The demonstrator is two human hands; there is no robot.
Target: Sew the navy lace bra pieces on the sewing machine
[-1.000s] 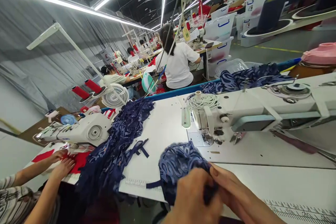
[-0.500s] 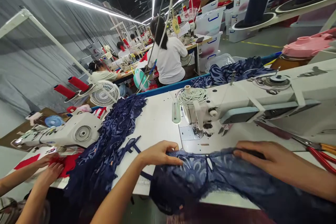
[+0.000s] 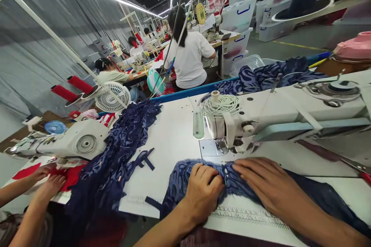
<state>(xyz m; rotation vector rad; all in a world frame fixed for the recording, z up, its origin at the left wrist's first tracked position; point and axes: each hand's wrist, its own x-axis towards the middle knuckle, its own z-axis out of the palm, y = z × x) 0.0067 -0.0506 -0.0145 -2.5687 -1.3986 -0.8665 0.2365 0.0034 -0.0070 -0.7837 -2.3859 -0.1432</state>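
Note:
A navy lace garment (image 3: pixel 181 179) with a scalloped edge lies across the front of the white sewing table. My left hand (image 3: pixel 204 187) is closed on its middle, fingers curled into the lace. Just to the right, my right hand (image 3: pixel 265 181) lies flat over the same lace, fingers stretched out and pointing left; whatever is under that palm is hidden. Beyond both hands stands the sewing machine (image 3: pixel 232 123), its needle area a little behind the cloth's far edge. Dark cloth (image 3: pixel 327 193) trails off to the right, partly beneath my right forearm.
A heap of navy lace pieces (image 3: pixel 130 135) runs down the table's left side. Scissors (image 3: pixel 355 166) lie at the right. A printed ruler (image 3: pixel 246 214) follows the front edge. On the left, a co-worker's hands (image 3: pixel 52 179) hold red cloth (image 3: pixel 71 177) by another machine (image 3: pixel 84 142).
The garment has come down flat on the table from being held stretched along its edge. My left hand moved right, nearer my right hand, whose fingers have straightened; the dark object it held is out of sight.

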